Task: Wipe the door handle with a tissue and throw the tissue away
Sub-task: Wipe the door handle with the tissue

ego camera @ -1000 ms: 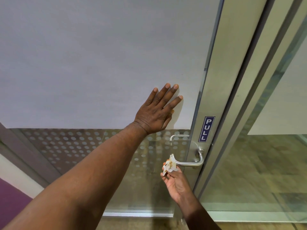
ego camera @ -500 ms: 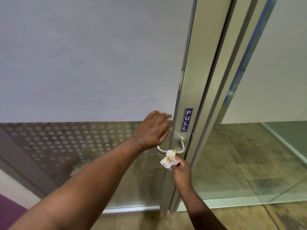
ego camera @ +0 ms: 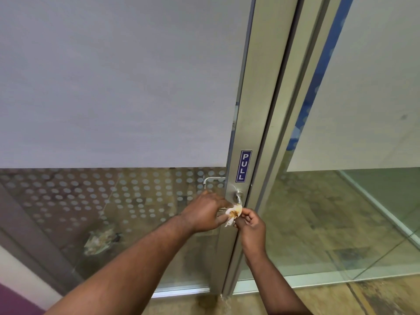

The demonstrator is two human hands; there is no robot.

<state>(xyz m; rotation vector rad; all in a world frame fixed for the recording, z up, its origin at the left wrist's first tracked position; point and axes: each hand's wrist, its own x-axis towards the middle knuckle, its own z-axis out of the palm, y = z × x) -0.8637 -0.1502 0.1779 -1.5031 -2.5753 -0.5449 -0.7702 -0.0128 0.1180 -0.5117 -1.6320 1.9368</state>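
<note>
A silver lever door handle [ego camera: 238, 197] sticks out of the metal door frame [ego camera: 254, 123], just under a blue PULL sticker [ego camera: 243, 165]. My left hand [ego camera: 204, 212] is closed around the lever, hiding most of it. A crumpled white tissue [ego camera: 233, 214] with brown stains sits against the handle, between both hands. My right hand [ego camera: 251, 226] pinches the tissue from the right and below.
The door is glass, frosted above and dotted lower down [ego camera: 113, 196], with a second handle [ego camera: 213, 179] visible behind it. A fixed glass panel [ego camera: 341, 223] stands to the right. Wood-look floor [ego camera: 329, 301] runs along the bottom; a purple and white wall [ego camera: 13, 292] is at lower left.
My left hand came off the frosted glass and down onto the lever. My right hand brought the tissue up against the handle. The view shifted toward the door frame.
</note>
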